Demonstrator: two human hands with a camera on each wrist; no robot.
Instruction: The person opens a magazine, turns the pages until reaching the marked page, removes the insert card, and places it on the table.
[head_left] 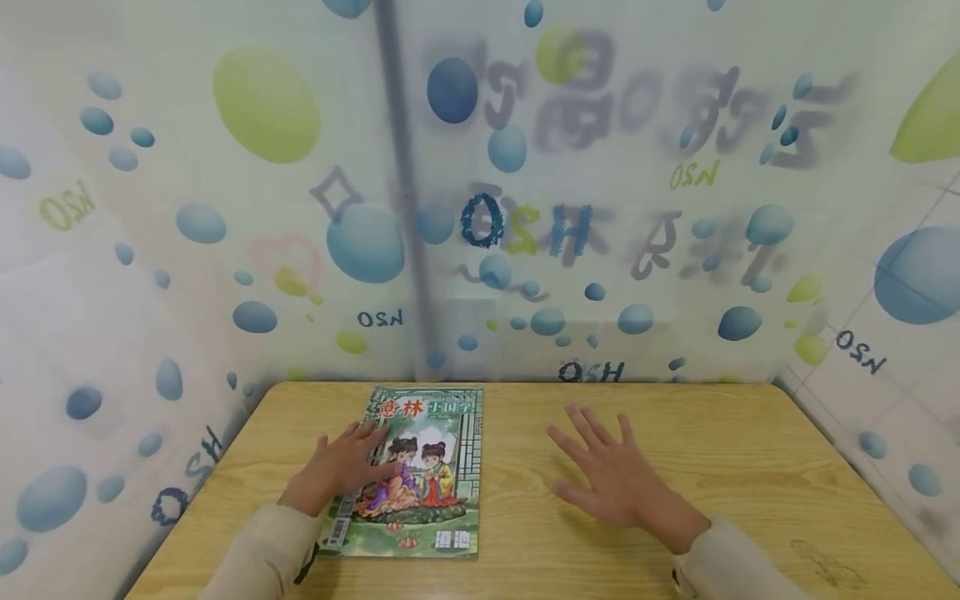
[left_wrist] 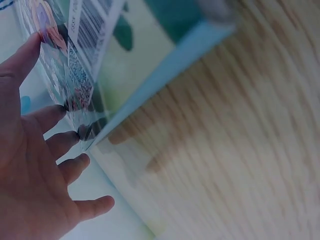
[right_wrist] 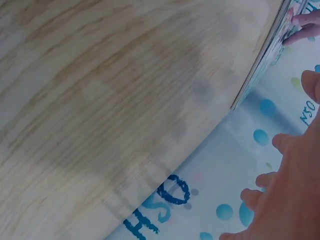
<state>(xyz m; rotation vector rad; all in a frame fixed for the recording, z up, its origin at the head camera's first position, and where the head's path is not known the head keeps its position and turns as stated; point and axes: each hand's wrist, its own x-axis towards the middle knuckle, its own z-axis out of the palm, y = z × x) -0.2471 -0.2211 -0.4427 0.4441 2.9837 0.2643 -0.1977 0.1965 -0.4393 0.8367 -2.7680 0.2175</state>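
Observation:
A green illustrated magazine (head_left: 420, 533) with two cartoon figures and red Chinese lettering lies flat on the wooden table, left of the middle. My left hand (head_left: 341, 467) is at its left side, fingers spread and overlapping the cover. In the left wrist view the left hand (left_wrist: 35, 155) reaches along the magazine (left_wrist: 145, 35), whose barcode and page edge face the camera. My right hand (head_left: 611, 475) is spread over the table to the right of the magazine, holding nothing. The right wrist view shows the right hand (right_wrist: 285, 190) with fingers apart, and the magazine (right_wrist: 265, 60) at the upper right.
The yellow wood-grain table (head_left: 750, 467) narrows toward the back, where it meets a pale curtain (head_left: 637, 275) printed with blue and green drops and H2O lettering. Similar patterned sheets stand at both sides. A dark scribble mark (head_left: 825, 565) is on the table at the near right.

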